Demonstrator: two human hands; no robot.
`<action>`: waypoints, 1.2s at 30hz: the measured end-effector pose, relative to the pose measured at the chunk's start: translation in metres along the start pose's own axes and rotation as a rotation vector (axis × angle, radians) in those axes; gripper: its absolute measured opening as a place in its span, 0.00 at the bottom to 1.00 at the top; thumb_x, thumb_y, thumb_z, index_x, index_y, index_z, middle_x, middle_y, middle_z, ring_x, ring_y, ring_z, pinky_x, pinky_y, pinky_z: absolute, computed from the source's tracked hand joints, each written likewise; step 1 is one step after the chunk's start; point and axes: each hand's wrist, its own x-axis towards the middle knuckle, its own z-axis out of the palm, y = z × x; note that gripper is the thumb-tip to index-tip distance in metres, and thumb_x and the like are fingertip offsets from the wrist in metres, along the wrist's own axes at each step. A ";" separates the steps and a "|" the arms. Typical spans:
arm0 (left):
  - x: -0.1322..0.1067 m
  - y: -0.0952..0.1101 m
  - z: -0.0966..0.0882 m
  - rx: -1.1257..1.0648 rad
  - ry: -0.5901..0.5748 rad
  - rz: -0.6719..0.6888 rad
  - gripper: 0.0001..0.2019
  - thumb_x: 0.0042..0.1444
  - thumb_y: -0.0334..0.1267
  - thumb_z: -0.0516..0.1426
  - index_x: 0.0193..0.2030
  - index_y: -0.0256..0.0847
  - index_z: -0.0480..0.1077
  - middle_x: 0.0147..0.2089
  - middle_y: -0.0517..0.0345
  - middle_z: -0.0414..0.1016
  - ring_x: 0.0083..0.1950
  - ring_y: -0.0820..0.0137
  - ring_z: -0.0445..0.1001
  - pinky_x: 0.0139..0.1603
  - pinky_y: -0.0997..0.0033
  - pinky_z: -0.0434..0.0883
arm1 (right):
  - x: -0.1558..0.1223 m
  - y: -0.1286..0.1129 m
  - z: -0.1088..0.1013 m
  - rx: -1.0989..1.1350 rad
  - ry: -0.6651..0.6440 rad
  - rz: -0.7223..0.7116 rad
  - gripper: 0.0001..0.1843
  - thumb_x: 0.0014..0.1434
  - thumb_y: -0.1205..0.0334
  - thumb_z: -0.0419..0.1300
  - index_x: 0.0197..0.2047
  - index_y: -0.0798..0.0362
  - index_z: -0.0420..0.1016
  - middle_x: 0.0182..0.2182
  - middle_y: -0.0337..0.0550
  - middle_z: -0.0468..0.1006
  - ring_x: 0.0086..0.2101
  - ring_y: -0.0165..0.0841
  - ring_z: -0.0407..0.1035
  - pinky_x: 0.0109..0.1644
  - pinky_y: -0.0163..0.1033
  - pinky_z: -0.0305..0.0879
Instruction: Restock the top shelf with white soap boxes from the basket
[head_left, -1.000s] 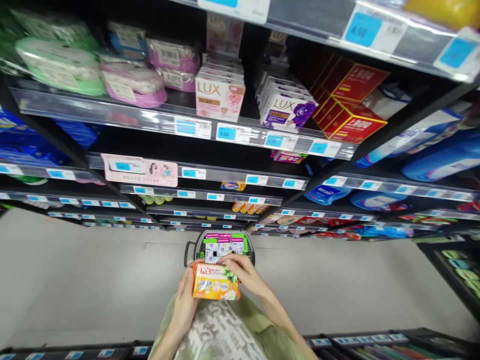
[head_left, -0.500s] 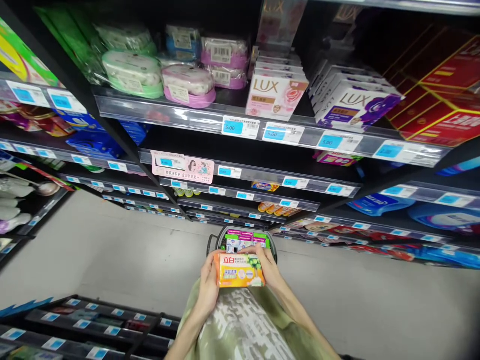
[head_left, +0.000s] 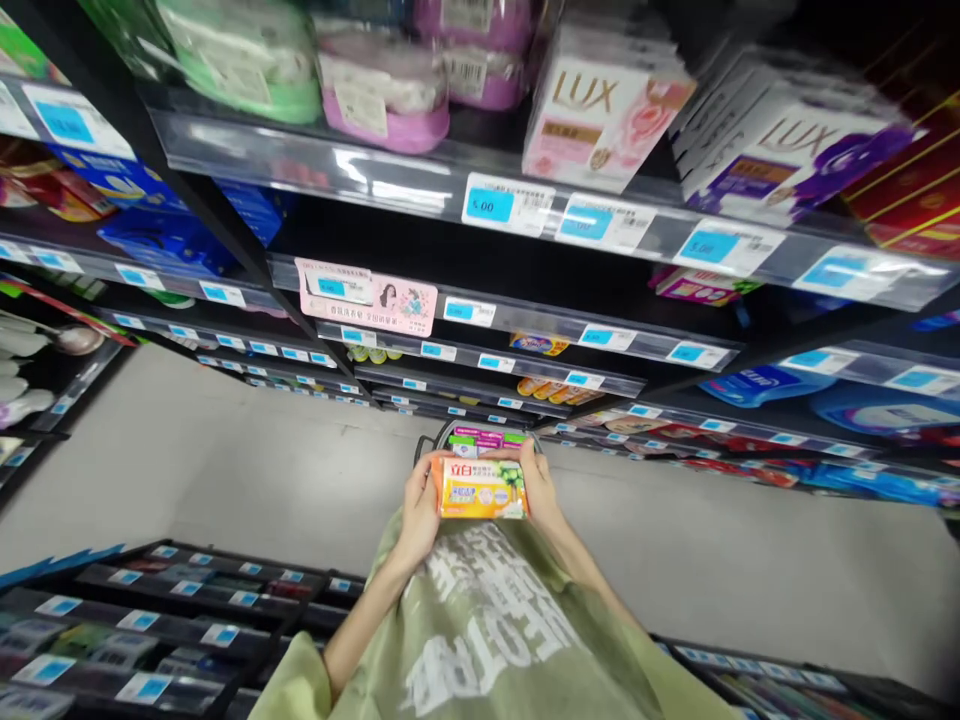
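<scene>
An orange-and-yellow packet of laundry soap (head_left: 484, 490) is held level in front of my body, its printed face towards me. My left hand (head_left: 421, 500) grips its left end and my right hand (head_left: 538, 485) its right end; both are closed on it. The fingers behind the packet are partly hidden. Just beyond it stands a dark shopping basket (head_left: 429, 442), partly covered by the packet and my hands. Several purple, green and white packs (head_left: 489, 438) lie inside the basket.
Ahead, a tall black shelf unit holds pink Lux soap boxes (head_left: 600, 115), purple Lux boxes (head_left: 787, 150) and a pink soap dish (head_left: 382, 90). Price tags line the shelf edges. A lower rack (head_left: 172, 610) stands behind me at left. Grey floor (head_left: 225, 450) runs between.
My view has shifted closer to the upper shelf, and more of my shirt shows. Both hands still hold the soap packet, now higher in the picture and covering more of the basket.
</scene>
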 end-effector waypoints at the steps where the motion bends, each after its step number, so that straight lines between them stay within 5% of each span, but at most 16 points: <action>1: 0.001 0.000 0.000 0.003 -0.001 0.010 0.22 0.62 0.57 0.60 0.49 0.40 0.71 0.42 0.54 0.79 0.38 0.66 0.76 0.37 0.71 0.70 | 0.000 -0.002 0.000 -0.006 0.001 0.001 0.54 0.56 0.16 0.38 0.47 0.51 0.85 0.33 0.54 0.83 0.43 0.49 0.79 0.44 0.48 0.76; 36: 0.012 -0.005 -0.003 0.041 -0.005 0.037 0.18 0.65 0.54 0.57 0.50 0.41 0.72 0.48 0.52 0.79 0.42 0.65 0.77 0.39 0.71 0.70 | 0.010 -0.002 -0.001 0.014 0.008 -0.005 0.53 0.58 0.17 0.36 0.49 0.52 0.84 0.35 0.54 0.84 0.45 0.50 0.79 0.44 0.49 0.76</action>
